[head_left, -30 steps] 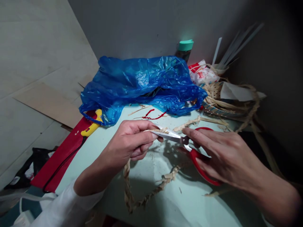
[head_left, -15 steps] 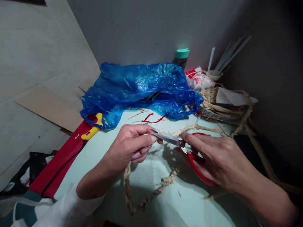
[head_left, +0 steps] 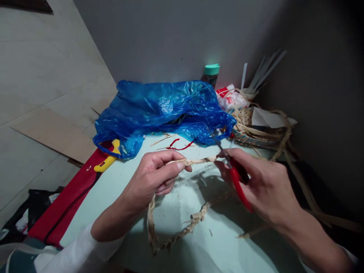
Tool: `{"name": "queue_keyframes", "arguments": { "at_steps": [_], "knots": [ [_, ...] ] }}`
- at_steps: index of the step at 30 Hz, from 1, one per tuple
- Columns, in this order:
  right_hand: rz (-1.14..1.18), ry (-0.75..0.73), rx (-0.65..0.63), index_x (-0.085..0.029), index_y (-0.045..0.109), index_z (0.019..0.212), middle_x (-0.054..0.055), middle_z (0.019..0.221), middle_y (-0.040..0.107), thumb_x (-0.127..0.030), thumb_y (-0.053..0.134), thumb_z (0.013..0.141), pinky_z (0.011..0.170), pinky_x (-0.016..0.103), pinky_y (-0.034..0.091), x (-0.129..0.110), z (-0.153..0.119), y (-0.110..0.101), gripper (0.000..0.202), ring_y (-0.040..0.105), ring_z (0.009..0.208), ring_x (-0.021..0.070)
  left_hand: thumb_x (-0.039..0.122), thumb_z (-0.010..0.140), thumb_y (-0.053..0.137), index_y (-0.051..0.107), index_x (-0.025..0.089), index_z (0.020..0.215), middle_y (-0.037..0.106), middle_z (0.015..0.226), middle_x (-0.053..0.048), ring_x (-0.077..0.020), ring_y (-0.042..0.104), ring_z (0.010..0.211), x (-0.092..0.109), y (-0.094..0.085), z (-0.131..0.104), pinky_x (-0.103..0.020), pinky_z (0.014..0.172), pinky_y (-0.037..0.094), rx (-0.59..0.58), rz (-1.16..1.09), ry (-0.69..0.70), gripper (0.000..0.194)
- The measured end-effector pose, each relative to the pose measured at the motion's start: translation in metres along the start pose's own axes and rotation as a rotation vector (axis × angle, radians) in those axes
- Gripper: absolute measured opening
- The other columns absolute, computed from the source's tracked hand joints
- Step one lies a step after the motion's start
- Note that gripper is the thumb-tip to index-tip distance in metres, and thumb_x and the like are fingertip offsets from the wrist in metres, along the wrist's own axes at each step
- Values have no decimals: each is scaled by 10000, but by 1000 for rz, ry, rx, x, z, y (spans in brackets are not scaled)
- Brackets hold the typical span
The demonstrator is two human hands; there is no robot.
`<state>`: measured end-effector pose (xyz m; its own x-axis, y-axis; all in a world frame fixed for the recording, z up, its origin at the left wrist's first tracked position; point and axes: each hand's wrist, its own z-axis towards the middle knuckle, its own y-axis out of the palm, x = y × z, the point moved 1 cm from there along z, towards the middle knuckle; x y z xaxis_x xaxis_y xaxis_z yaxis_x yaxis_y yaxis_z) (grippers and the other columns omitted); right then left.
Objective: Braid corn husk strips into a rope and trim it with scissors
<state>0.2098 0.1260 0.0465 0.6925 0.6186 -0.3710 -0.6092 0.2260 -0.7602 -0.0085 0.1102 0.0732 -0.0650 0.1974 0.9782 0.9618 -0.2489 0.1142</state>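
Note:
My left hand (head_left: 160,174) pinches a pale braided cord (head_left: 200,161) of dried plant fibre between thumb and fingers. From below that hand the braid loops down and lies across the light green tabletop (head_left: 224,242). Scissors with red handles (head_left: 240,189) are gripped in my right hand (head_left: 264,182), their blades pointing up toward the blue bag. The fingertips of this hand meet the braid at the scissors; whether they pinch it too is hard to tell. Short red cord (head_left: 179,145) lies on the table beyond my hands.
A crumpled blue plastic bag (head_left: 162,106) spreads across the back. Behind it stands a jar with a green lid (head_left: 212,69). A woven basket (head_left: 250,138) with fibre strips sits at back right. At left is a yellow-handled tool (head_left: 106,161) with a black cord.
The scissors have swung from pointing left along the braid at my left fingers to pointing upward. My right hand is now at the braid's right part. The view has shifted slightly.

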Motion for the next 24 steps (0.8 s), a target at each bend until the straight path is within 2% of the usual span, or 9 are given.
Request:
{"name": "queue_keyframes", "arguments": {
  "at_steps": [3, 6, 8, 10, 13, 18, 22, 24],
  "knots": [
    [160, 195, 81, -204, 616, 922, -2, 632, 610, -312, 568, 884, 475, 252, 414, -2, 1, 0, 124, 542, 494, 135, 348, 870, 601, 669, 129, 819, 268, 466, 87, -35, 217, 400, 0, 0, -1, -173, 381, 164, -27, 19, 18, 235],
    [396, 363, 110, -224, 616, 990, -10, 640, 630, -361, 615, 861, 481, 268, 482, -5, 2, 4, 188, 583, 500, 151, 389, 875, 596, 686, 127, 797, 265, 453, 85, -40, 221, 406, -1, -1, -1, -183, 390, 163, 32, 124, 47, 288],
    [575, 453, 126, -238, 602, 1049, -10, 661, 660, -379, 671, 822, 487, 277, 527, -7, 3, 7, 276, 623, 520, 165, 370, 881, 595, 697, 138, 794, 362, 454, 69, -41, 276, 406, -2, 0, -1, -183, 398, 213, 101, 221, 106, 267],
    [730, 502, 126, -240, 599, 1044, 4, 697, 694, -389, 718, 780, 489, 278, 555, -8, 5, 9, 325, 665, 565, 184, 324, 884, 597, 706, 151, 791, 535, 529, 33, -46, 374, 427, -3, 2, -2, -183, 427, 298, 131, 302, 172, 225],
    [874, 533, 123, -228, 604, 960, 13, 716, 708, -385, 759, 738, 507, 274, 575, -8, 9, 8, 313, 682, 588, 183, 257, 880, 595, 711, 155, 795, 683, 701, -14, -63, 493, 489, -4, 5, -2, -190, 490, 396, 93, 355, 201, 176],
    [916, 510, 161, -214, 592, 946, -17, 703, 675, -333, 789, 710, 548, 273, 573, -8, 10, 6, 330, 651, 568, 149, 280, 867, 603, 703, 156, 922, 682, 674, -6, -88, 522, 502, -4, 11, -1, -206, 513, 429, 6, 394, 130, 169],
    [888, 426, 168, -229, 597, 945, -35, 710, 642, -269, 749, 748, 557, 253, 551, -10, 7, 8, 252, 625, 585, 126, 285, 867, 608, 710, 160, 807, 675, 639, 6, -82, 514, 503, -5, 16, -2, -201, 535, 418, 46, 574, 179, 172],
    [887, 394, 175, -229, 599, 934, -40, 704, 629, -244, 739, 754, 564, 244, 546, -12, 6, 9, 228, 618, 588, 116, 269, 894, 564, 709, 162, 809, 689, 665, 2, -80, 515, 500, -6, 17, -2, -198, 525, 419, 45, 584, 190, 200]
  ]
}}
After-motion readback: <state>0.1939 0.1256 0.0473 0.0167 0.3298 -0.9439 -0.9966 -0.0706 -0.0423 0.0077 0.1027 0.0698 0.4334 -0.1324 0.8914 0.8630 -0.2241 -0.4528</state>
